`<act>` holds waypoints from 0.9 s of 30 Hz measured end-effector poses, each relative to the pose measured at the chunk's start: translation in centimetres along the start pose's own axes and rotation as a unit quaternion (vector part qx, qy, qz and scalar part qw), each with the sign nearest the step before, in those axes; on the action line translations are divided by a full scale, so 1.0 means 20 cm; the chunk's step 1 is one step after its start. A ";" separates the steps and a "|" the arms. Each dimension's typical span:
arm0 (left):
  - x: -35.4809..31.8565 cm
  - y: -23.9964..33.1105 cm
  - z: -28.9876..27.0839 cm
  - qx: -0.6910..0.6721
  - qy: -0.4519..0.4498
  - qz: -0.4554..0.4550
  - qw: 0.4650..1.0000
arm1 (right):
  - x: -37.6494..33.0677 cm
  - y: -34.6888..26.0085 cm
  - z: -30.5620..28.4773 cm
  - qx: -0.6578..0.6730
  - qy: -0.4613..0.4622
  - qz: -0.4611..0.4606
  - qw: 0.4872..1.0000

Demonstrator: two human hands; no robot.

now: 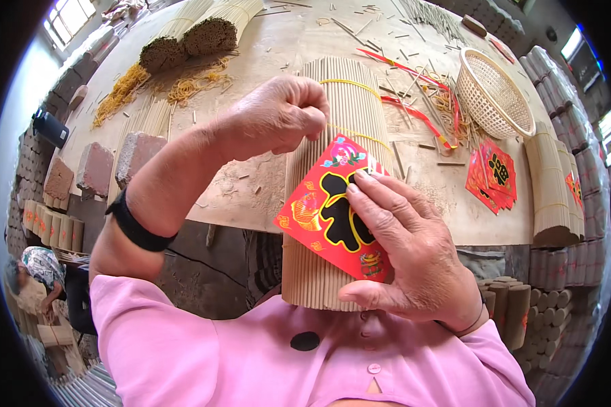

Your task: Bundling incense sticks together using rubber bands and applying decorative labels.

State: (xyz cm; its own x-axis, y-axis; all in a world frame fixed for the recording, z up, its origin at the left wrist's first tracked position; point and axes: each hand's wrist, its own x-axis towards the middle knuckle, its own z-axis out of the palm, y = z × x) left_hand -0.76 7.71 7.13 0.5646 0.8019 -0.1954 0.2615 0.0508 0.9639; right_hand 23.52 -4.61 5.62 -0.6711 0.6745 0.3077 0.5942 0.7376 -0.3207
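A thick bundle of thin tan sticks (343, 102) lies lengthwise in front of me, its near end against my chest. Yellow rubber bands (352, 83) go around it. On its near half rests a red diamond-shaped paper card (309, 214) with a large black character, a goldfish and flowers. My right hand (411, 237) lies flat over the card's right side, fingers stretched, thumb apart on the sticks. My left hand (282, 115) is raised over the bundle's left edge, closed in a pinch where a yellow band meets the fingers; the fingertips are partly hidden.
More stick bundles (214, 30) and loose yellow bands (122, 91) lie at the far left, bricks (139, 154) nearer. To the right are a woven basket (495, 95), red ribbon (421, 119), stacked red cards (492, 176) and upright-looking bundles (552, 186). Another person (44, 271) sits lower left.
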 end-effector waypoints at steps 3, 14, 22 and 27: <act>-0.04 0.17 0.01 0.100 0.031 0.019 0.994 | 0.05 0.01 0.01 0.000 -0.005 0.002 1.000; -0.14 0.03 0.26 0.453 0.204 0.099 0.862 | 0.10 0.16 0.11 0.266 0.187 0.167 0.931; -0.17 -0.14 0.17 0.357 0.323 0.034 0.876 | 0.04 0.27 0.14 0.417 0.194 0.213 0.862; -0.10 -0.27 0.33 -0.348 0.136 -0.058 0.926 | 0.08 0.27 0.27 0.560 0.065 0.377 0.735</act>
State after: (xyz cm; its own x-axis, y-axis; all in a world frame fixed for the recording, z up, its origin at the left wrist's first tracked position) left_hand 1.81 1.87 1.04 0.3206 0.8828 -0.3435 -0.3127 0.4409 0.8413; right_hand 23.26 0.29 -0.41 -0.2465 0.9289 -0.2763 -0.0119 -0.2880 -0.9576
